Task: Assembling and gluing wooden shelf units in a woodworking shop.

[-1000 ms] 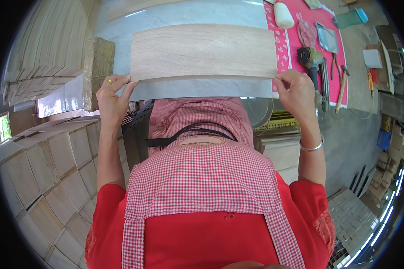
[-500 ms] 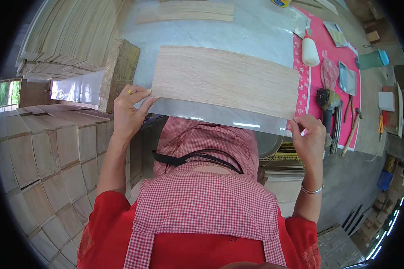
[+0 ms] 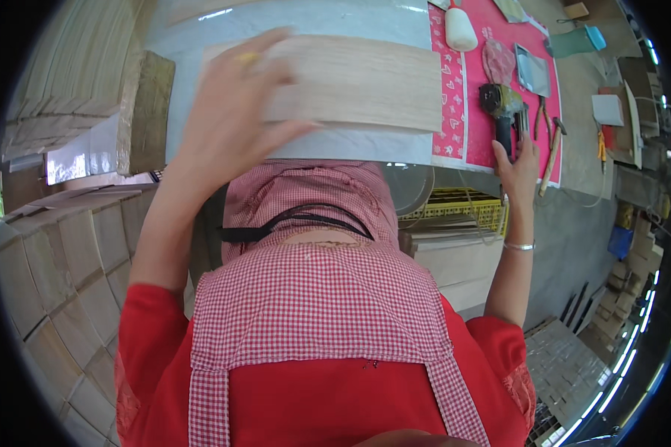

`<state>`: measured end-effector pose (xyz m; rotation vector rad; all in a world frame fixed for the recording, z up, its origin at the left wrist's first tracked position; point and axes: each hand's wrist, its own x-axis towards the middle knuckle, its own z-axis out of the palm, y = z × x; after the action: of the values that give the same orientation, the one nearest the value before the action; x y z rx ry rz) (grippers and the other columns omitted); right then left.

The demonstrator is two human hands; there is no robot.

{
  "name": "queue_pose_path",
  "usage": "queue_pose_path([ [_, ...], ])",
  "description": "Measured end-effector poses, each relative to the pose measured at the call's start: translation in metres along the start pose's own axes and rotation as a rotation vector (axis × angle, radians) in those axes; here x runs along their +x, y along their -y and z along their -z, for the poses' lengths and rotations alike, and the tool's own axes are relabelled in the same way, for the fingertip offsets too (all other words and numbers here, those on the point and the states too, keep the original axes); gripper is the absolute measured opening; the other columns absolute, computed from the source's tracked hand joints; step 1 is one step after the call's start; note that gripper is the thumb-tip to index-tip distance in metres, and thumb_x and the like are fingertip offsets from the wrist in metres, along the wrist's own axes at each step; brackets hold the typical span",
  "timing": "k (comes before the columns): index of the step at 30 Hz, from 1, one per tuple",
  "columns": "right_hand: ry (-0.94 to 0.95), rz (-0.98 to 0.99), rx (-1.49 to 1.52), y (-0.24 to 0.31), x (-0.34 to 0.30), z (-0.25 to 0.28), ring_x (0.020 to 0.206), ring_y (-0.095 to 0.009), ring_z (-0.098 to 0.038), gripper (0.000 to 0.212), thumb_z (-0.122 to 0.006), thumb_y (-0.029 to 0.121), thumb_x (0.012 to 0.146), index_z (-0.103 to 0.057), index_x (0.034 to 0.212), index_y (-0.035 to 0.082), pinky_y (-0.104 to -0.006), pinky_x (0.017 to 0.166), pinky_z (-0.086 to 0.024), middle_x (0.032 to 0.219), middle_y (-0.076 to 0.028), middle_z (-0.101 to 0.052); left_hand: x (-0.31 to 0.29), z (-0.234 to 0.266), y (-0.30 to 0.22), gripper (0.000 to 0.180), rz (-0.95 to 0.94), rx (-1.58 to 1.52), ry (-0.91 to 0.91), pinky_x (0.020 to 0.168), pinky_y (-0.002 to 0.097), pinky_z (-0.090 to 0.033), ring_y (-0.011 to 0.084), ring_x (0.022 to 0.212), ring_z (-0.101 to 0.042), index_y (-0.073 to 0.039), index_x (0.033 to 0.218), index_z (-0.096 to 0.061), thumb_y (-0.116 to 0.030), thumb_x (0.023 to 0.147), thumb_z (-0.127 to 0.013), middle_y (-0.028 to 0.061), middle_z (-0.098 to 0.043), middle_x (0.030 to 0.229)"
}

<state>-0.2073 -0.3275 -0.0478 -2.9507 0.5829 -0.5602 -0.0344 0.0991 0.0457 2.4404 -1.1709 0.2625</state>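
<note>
A thin, pale wooden board (image 3: 373, 82) lies on the light table, its grain running lengthwise. My left hand (image 3: 235, 104), smeared by motion, is over the board's left end with thumb and fingers spread; it hides that end. At the table's front right, my right hand (image 3: 518, 167) is beside the black handle of a power tool (image 3: 503, 123). Its thumb and index finger are apart, over the near end of some slim metal strips (image 3: 523, 119). The rest of that hand's fingers are partly hidden.
A white glue bottle (image 3: 461, 31), a clear packet (image 3: 531, 71) and a hammer (image 3: 552, 153) lie on or near the pink cloth (image 3: 449, 112). A turquoise-lidded cup (image 3: 578, 41) stands farther right. Stacked wooden boards (image 3: 74, 67) and a wrapped block (image 3: 147, 112) border the left side.
Both hands have left the board's near corners. My left hand has moved up over the board, my right hand toward the tool and strips. The whole view has shifted.
</note>
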Motion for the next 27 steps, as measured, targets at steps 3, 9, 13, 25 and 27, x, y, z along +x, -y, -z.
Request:
queue_pose_path([
  [3, 0.045, -0.002, -0.021, -0.003, 0.015, -0.013, 0.084, -0.034, -0.061, 0.07, -0.079, 0.03, 0.076, -0.049, 0.13, -0.004, -0.0413, 0.077, -0.05, 0.096, -0.022, -0.063, 0.04, -0.047, -0.021, 0.056, -0.18, -0.063, 0.024, 0.109, 0.0517, -0.033, 0.0363, 0.126, -0.046, -0.005, 0.094, -0.053, -0.043, 0.066, -0.083, 0.0197, -0.041, 0.145],
  [9, 0.198, -0.084, 0.021, -0.02, 0.032, -0.023, 0.085, -0.037, -0.062, 0.072, -0.075, 0.028, 0.075, -0.046, 0.133, -0.005, -0.0426, 0.078, -0.05, 0.103, -0.027, -0.063, 0.082, -0.097, -0.032, 0.079, -0.203, 0.013, 0.205, 0.104, 0.0514, -0.036, 0.0345, 0.127, -0.046, 0.001, 0.113, -0.063, -0.053, 0.059, -0.083, 0.0251, -0.051, 0.132],
  [13, 0.287, -0.14, -0.011, -0.013, 0.044, -0.013, 0.098, -0.041, -0.065, 0.069, -0.072, 0.024, 0.072, -0.048, 0.129, -0.008, -0.0416, 0.087, -0.051, 0.11, -0.03, -0.063, 0.089, -0.099, -0.031, 0.069, -0.176, -0.077, 0.296, 0.106, 0.051, -0.035, 0.0383, 0.125, -0.044, 0.0, 0.105, -0.064, -0.047, 0.058, -0.082, 0.0273, -0.048, 0.134],
  [25, 0.537, -0.282, 0.335, 0.094, 0.024, 0.13, 0.061, -0.014, -0.063, 0.024, -0.066, 0.011, 0.076, -0.063, 0.095, -0.004, -0.0305, 0.056, -0.048, 0.067, -0.007, -0.065, 0.088, -0.105, -0.03, 0.067, -0.138, -0.06, 0.229, 0.1, 0.0461, -0.036, 0.0375, 0.124, -0.044, -0.001, 0.105, -0.066, -0.04, 0.053, -0.079, 0.0265, -0.05, 0.13],
  [27, 0.582, -0.389, 0.328, 0.107, 0.018, 0.141, 0.061, -0.01, -0.06, 0.02, -0.069, 0.007, 0.079, -0.063, 0.095, -0.003, -0.0281, 0.056, -0.047, 0.069, -0.005, -0.066, 0.088, -0.104, -0.031, 0.067, -0.135, -0.071, 0.236, 0.1, 0.0461, -0.036, 0.0372, 0.124, -0.044, -0.001, 0.106, -0.066, -0.04, 0.053, -0.079, 0.0263, -0.05, 0.13],
])
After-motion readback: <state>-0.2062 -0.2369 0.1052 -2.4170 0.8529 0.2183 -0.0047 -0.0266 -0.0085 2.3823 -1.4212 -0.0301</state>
